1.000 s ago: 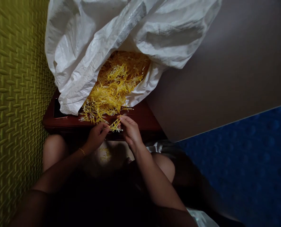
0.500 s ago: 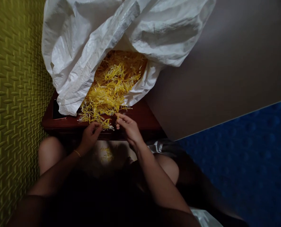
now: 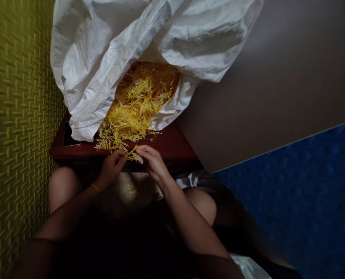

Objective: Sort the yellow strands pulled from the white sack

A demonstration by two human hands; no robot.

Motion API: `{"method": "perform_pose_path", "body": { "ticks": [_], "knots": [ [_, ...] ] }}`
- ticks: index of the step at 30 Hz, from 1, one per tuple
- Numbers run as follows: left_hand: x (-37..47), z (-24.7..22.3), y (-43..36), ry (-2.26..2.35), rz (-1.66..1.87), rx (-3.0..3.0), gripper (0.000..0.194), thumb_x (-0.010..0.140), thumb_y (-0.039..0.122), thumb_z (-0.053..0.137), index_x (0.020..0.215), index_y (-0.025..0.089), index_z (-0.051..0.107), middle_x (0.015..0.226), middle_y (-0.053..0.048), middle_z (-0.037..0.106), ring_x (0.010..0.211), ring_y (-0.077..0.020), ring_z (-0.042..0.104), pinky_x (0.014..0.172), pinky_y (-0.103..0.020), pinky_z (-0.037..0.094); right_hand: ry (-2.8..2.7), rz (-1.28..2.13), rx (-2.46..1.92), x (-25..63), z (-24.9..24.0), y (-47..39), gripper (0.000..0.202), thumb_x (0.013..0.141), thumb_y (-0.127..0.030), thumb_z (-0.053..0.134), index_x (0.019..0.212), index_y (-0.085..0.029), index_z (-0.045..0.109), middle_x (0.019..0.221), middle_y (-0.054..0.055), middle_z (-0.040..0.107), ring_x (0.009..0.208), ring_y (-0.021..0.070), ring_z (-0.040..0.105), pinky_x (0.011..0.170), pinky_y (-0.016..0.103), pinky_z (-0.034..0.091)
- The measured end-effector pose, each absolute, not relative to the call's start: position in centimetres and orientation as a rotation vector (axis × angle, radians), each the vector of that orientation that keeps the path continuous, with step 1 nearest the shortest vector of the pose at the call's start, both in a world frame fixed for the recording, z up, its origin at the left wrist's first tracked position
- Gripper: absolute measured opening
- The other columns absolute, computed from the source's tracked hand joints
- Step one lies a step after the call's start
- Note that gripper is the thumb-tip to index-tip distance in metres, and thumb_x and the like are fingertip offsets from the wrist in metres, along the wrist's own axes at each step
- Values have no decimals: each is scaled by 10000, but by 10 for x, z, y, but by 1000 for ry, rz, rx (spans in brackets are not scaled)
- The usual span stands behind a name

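Observation:
A pile of thin yellow strands with white ends (image 3: pixel 134 110) spills from the mouth of a white woven sack (image 3: pixel 94 83) onto a dark red, box-like surface (image 3: pixel 175 141). Just in front of this pile, my left hand (image 3: pixel 112 166) pinches a small bunch of the same strands (image 3: pixel 132 154). My right hand (image 3: pixel 154 162) has its thumb and fingers closed on the other side of that bunch. The fingertips of the two hands are only a little apart, and the bunch spans between them. What exactly lies under the fingertips is too small to make out.
A dark phone-like slab (image 3: pixel 69 133) lies partly under the sack's left edge. Some strands (image 3: pixel 128 188) lie on the floor between my knees. A yellow textured wall (image 3: pixel 18 116) rises on the left. To the right are a grey-brown panel (image 3: pixel 262 89) and a blue bumpy surface (image 3: pixel 294 182).
My right hand has moved left and slightly down, from the pile's edge to the bunch at my left hand, and its fingers now close on it. My left hand has hardly moved.

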State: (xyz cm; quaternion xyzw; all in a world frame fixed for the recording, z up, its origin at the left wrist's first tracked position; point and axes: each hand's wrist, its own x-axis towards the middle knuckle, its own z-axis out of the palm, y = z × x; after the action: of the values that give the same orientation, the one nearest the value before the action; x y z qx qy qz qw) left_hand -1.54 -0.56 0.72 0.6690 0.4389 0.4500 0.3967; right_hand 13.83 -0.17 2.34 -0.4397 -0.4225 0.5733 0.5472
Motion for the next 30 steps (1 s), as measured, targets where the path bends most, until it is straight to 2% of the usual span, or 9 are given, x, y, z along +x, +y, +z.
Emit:
{"method": "perform_pose_path", "body": {
  "ticks": [3,7,11,14,18,23,27,30],
  "knots": [
    [-13,7,-6,1110,1119,1694,175,813,334,488,792,169,543,750,5,574,711,-110,513,678,-214,395,-1006,1260,-1092,141,20,3,226,605,-377,710,692,-186,627,528,-54,503,456,69,373,456,219,304],
    [-13,8,-8,1104,1141,1687,176,819,336,481,776,171,527,721,13,550,688,-104,502,664,-211,395,-1044,973,-1177,164,18,16,195,625,-354,686,692,-180,627,588,-38,563,490,79,445,483,225,362],
    [-19,9,-11,1123,1233,1688,190,827,343,473,761,171,520,727,5,534,694,-105,491,668,-211,391,-800,721,-1155,197,22,30,210,610,-356,688,691,-180,606,614,-44,567,475,60,448,455,202,368],
    [-20,7,-10,1146,1219,1716,181,826,335,474,772,172,530,730,4,549,693,-105,495,666,-212,389,-899,900,-1098,192,23,24,225,631,-364,685,743,-177,627,677,-22,601,497,62,467,457,199,369],
    [-18,5,-7,1178,1154,1795,179,826,334,474,791,174,547,742,5,578,684,-105,507,672,-220,390,-1247,1188,-1126,157,23,2,235,668,-387,670,778,-180,659,655,-18,567,529,79,455,497,218,377],
    [-15,8,-6,1225,1102,1856,186,823,340,476,815,178,568,740,6,606,648,-105,518,640,-221,385,-1521,1105,-1098,141,29,-10,261,766,-421,564,715,-178,644,697,-5,506,621,105,463,575,236,373],
    [-15,13,-8,1284,1090,1934,152,802,306,504,822,181,588,733,8,622,654,-112,526,660,-229,380,-1562,988,-1107,143,30,-7,188,697,-355,654,735,-172,626,730,-5,537,720,127,501,687,251,380],
    [-16,13,-8,1259,1112,1932,148,803,300,505,820,178,586,750,9,621,678,-112,532,671,-225,378,-1499,934,-1126,141,29,-8,186,698,-346,651,682,-164,619,698,-11,525,691,119,490,669,245,374]
  ]
}}
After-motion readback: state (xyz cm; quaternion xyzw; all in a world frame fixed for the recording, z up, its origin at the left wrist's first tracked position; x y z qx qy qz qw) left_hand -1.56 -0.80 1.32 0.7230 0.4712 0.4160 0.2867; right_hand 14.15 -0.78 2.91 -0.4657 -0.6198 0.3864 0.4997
